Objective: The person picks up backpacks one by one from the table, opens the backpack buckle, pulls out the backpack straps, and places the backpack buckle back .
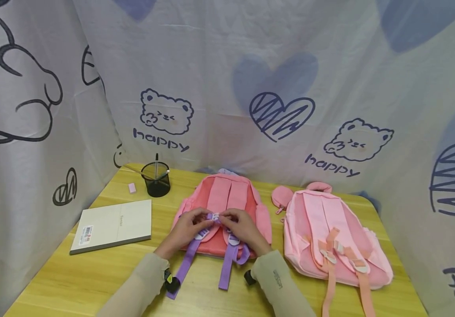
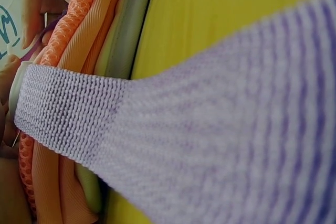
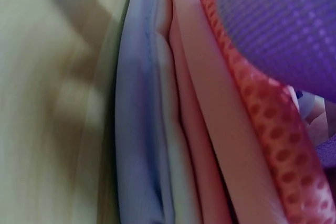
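On the table (image 1: 93, 273), 2 hands (image 1: 189, 229) (image 1: 243, 229) pinch 1 buckle (image 1: 215, 217) between 2 backpacks (image 1: 227, 198) (image 1: 330, 229).

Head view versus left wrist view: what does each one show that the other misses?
Only the head view shows both hands, left hand and right hand, meeting at a buckle on the coral backpack, plus the pink backpack, notebook and pen cup. Only the left wrist view shows the weave of the purple strap close up. Both show the strap, the coral backpack and the yellow table.
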Motion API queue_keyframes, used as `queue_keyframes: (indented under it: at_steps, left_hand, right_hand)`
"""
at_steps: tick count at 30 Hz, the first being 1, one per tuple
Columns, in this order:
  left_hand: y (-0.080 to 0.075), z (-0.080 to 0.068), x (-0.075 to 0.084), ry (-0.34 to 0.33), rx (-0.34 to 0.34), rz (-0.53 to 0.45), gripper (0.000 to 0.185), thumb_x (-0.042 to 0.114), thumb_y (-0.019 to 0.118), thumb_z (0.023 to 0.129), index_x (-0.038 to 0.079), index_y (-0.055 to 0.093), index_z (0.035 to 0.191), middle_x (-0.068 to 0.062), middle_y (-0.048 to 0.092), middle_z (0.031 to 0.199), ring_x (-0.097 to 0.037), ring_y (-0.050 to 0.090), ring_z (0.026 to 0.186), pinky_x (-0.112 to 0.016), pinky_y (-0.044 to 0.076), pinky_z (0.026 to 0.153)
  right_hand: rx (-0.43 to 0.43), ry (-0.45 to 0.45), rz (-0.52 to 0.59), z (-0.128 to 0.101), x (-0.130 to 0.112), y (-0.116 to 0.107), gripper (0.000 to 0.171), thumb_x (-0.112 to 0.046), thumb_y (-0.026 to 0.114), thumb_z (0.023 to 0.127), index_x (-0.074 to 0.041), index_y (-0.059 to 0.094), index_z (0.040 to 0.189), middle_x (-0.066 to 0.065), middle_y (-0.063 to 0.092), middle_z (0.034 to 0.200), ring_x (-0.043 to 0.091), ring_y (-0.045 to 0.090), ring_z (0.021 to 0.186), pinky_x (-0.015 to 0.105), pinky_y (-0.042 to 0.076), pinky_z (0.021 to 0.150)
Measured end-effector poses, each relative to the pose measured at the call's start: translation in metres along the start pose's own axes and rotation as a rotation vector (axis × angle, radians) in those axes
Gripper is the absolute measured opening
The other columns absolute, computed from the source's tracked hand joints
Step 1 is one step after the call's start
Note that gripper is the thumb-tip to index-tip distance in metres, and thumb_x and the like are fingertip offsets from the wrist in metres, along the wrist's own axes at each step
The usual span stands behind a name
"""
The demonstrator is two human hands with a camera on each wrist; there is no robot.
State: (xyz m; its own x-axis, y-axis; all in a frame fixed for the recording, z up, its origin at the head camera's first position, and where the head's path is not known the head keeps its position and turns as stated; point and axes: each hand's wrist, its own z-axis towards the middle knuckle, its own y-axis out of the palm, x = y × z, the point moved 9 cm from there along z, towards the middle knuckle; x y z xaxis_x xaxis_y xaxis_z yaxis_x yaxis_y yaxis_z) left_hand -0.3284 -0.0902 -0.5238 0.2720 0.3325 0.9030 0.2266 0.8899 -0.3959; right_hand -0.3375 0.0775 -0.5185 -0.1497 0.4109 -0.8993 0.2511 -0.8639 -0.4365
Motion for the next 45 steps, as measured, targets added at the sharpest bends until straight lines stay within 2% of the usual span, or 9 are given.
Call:
queue_keyframes:
  at_steps: [3, 9, 18, 22, 26, 29, 33, 42, 45]
  left_hand:
    - [-0.001, 0.0, -0.002, -0.019, 0.015, -0.012, 0.019, 0.03, 0.071, 0.1, 0.02, 0.073, 0.116, 0.001, 0.07, 0.098, -0.015, 0.06, 0.084, -0.025, 0.049, 0.076]
    - [-0.002, 0.001, -0.003, -0.036, 0.03, -0.01, 0.019, 0.029, 0.071, 0.1, 0.017, 0.073, 0.114, 0.001, 0.071, 0.098, -0.015, 0.061, 0.085, -0.024, 0.05, 0.077]
    - [0.001, 0.003, -0.004, -0.05, 0.027, 0.023, 0.015, 0.031, 0.069, 0.101, 0.02, 0.073, 0.109, 0.003, 0.069, 0.093, -0.013, 0.059, 0.081, -0.024, 0.047, 0.073]
    - [-0.001, 0.003, -0.006, -0.066, 0.045, 0.009, 0.017, 0.032, 0.069, 0.101, 0.018, 0.074, 0.107, 0.001, 0.071, 0.093, -0.012, 0.06, 0.081, -0.024, 0.047, 0.074]
    - [-0.003, 0.004, -0.009, -0.079, 0.065, -0.004, 0.018, 0.032, 0.068, 0.101, 0.016, 0.075, 0.107, 0.0, 0.072, 0.093, -0.012, 0.06, 0.082, -0.024, 0.047, 0.075]
    - [-0.003, 0.005, -0.01, -0.081, 0.071, -0.01, 0.019, 0.031, 0.068, 0.101, 0.015, 0.075, 0.106, 0.0, 0.072, 0.093, -0.013, 0.06, 0.082, -0.024, 0.047, 0.075]
    - [-0.002, 0.005, -0.011, -0.084, 0.067, -0.017, 0.018, 0.031, 0.07, 0.1, 0.015, 0.075, 0.106, 0.001, 0.072, 0.093, -0.012, 0.06, 0.081, -0.023, 0.048, 0.074]
    - [0.001, 0.005, -0.009, -0.098, 0.039, -0.046, 0.019, 0.031, 0.071, 0.1, 0.014, 0.074, 0.105, 0.0, 0.071, 0.093, -0.012, 0.061, 0.081, -0.023, 0.048, 0.074]
    - [-0.001, 0.005, -0.009, -0.101, 0.043, -0.047, 0.018, 0.03, 0.071, 0.099, 0.013, 0.074, 0.104, -0.001, 0.071, 0.093, -0.012, 0.06, 0.08, -0.023, 0.047, 0.073]
  right_hand:
    - [0.013, 0.007, -0.014, -0.001, 0.001, -0.002, 0.017, -0.027, 0.07, 0.1, -0.015, 0.079, 0.107, 0.0, 0.076, 0.098, 0.009, 0.063, 0.083, 0.025, 0.05, 0.075]
    - [0.036, 0.009, -0.017, -0.002, 0.0, -0.004, 0.015, -0.023, 0.071, 0.099, -0.011, 0.079, 0.104, 0.002, 0.075, 0.094, 0.008, 0.062, 0.079, 0.024, 0.05, 0.073]
    - [0.019, 0.002, 0.001, 0.001, -0.005, 0.0, 0.017, -0.022, 0.07, 0.1, -0.009, 0.079, 0.106, 0.005, 0.077, 0.103, 0.012, 0.063, 0.088, 0.027, 0.05, 0.08]
    - [0.011, 0.013, -0.016, -0.002, -0.002, -0.001, 0.021, -0.03, 0.071, 0.099, -0.015, 0.078, 0.113, 0.001, 0.076, 0.109, 0.012, 0.064, 0.096, 0.031, 0.051, 0.087]
    - [0.012, 0.007, -0.041, -0.005, -0.002, -0.004, 0.024, -0.03, 0.076, 0.095, -0.019, 0.077, 0.116, -0.001, 0.075, 0.111, 0.015, 0.063, 0.098, 0.036, 0.05, 0.09]
    - [0.019, -0.014, -0.067, -0.006, -0.002, -0.006, 0.024, -0.028, 0.078, 0.094, -0.018, 0.077, 0.116, -0.001, 0.075, 0.111, 0.015, 0.062, 0.096, 0.035, 0.049, 0.089]
    - [0.029, -0.018, -0.099, -0.006, -0.002, -0.006, 0.024, -0.034, 0.077, 0.095, -0.019, 0.078, 0.114, -0.003, 0.075, 0.111, 0.013, 0.061, 0.093, 0.032, 0.049, 0.085]
    - [0.027, -0.008, -0.087, -0.002, -0.006, 0.0, 0.024, -0.037, 0.076, 0.095, -0.02, 0.08, 0.112, -0.003, 0.075, 0.102, 0.014, 0.058, 0.084, 0.029, 0.047, 0.077]
    - [0.018, -0.018, -0.078, -0.001, -0.007, 0.002, 0.026, -0.037, 0.075, 0.095, -0.018, 0.079, 0.114, -0.003, 0.076, 0.106, 0.013, 0.062, 0.089, 0.03, 0.049, 0.082]
